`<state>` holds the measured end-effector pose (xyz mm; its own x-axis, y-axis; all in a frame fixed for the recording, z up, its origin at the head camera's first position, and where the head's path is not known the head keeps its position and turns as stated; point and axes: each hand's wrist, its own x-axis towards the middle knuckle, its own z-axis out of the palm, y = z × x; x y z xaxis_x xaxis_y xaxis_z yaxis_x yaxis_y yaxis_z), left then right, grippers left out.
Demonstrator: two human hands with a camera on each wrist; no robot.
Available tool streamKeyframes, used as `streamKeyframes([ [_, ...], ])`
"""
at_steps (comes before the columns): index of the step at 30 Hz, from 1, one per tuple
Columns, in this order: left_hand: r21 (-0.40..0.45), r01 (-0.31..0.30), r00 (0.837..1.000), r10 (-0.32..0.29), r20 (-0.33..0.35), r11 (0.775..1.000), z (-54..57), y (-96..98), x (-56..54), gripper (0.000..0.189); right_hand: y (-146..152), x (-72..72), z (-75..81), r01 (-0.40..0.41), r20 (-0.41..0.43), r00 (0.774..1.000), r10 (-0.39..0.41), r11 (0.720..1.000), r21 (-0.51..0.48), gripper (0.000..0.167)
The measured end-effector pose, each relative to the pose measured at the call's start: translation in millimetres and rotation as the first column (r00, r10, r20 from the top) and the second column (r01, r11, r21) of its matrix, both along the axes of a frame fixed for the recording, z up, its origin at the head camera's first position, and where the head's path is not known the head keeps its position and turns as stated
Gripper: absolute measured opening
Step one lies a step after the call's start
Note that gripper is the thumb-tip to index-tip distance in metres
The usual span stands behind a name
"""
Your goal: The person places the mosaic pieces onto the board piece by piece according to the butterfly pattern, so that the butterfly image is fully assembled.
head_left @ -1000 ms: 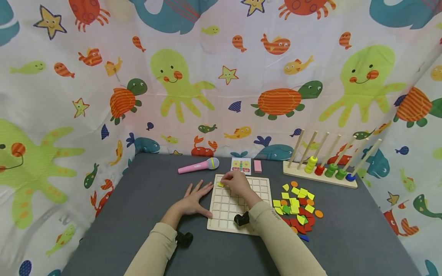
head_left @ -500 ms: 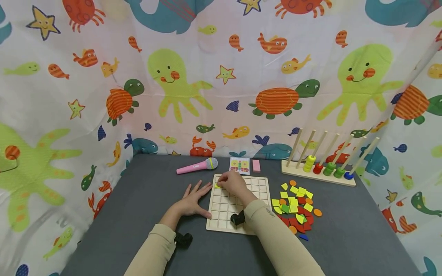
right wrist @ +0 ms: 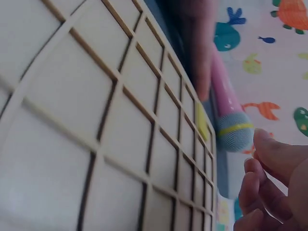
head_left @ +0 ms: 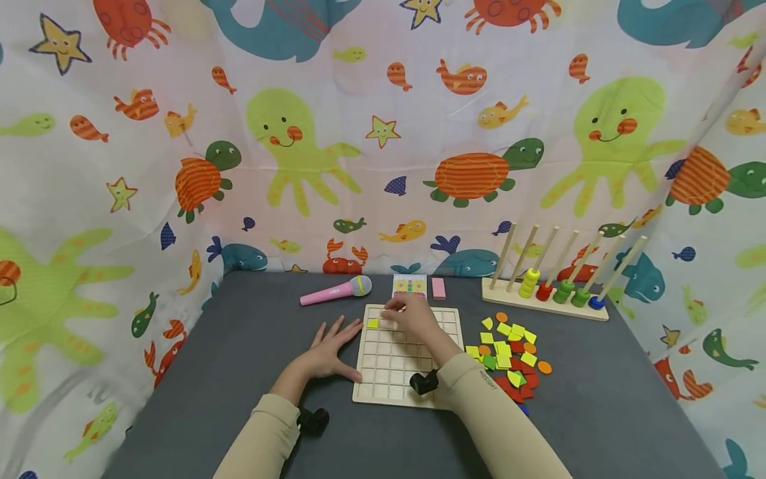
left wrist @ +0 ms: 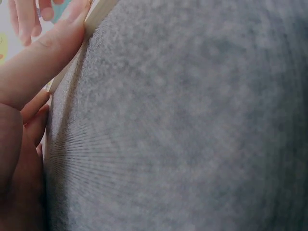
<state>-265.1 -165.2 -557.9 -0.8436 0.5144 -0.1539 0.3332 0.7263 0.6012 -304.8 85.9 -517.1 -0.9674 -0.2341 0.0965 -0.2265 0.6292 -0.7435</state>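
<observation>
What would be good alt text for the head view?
A person's right grip is over a wooden grid board with one yellow square near its far left corner; the left grip touches the board's left edge. Coloured pieces lie to the right; farther back are a microphone, picture card and bead rack, before a sea-animal curtain.

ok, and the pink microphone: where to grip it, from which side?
Likely the middle of the handle, from above: the microphone lies on its side on the table, slim handle pointing left, bulkier rounded head right. Grip across its length; the left hand is nearer the handle.
</observation>
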Motion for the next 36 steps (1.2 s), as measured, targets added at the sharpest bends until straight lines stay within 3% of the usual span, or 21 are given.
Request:
streamKeyframes([
  [9, 0.018, 0.008, 1.000, -0.008, 0.000, 1.000, -4.0, -3.7, 0.1, 0.122, 43.8, 13.9, 8.7, 0.078, 0.044, 0.996, -0.077, 0.996, -0.034, 0.010],
  [18, 0.009, -0.002, 1.000, 0.002, 0.009, 1.000, -0.2, -2.1, 1.0, 0.120, 94.7, 26.7, 7.4, 0.089, 0.096, 0.991, -0.091, 0.996, 0.025, 0.025],
  [27, 0.005, 0.017, 1.000, -0.016, -0.016, 1.000, -15.4, -6.8, -3.1, 0.121, 131.2, 42.4, 5.5, 0.141, 0.112, 0.982, -0.151, 0.986, 0.085, 0.030],
  [36, -0.032, -0.009, 1.000, 0.008, -0.014, 0.999, -17.7, -3.7, -4.7, 0.124, 174.4, 50.8, -3.0, 0.189, 0.100, 0.973, -0.207, 0.968, 0.162, 0.030],
])
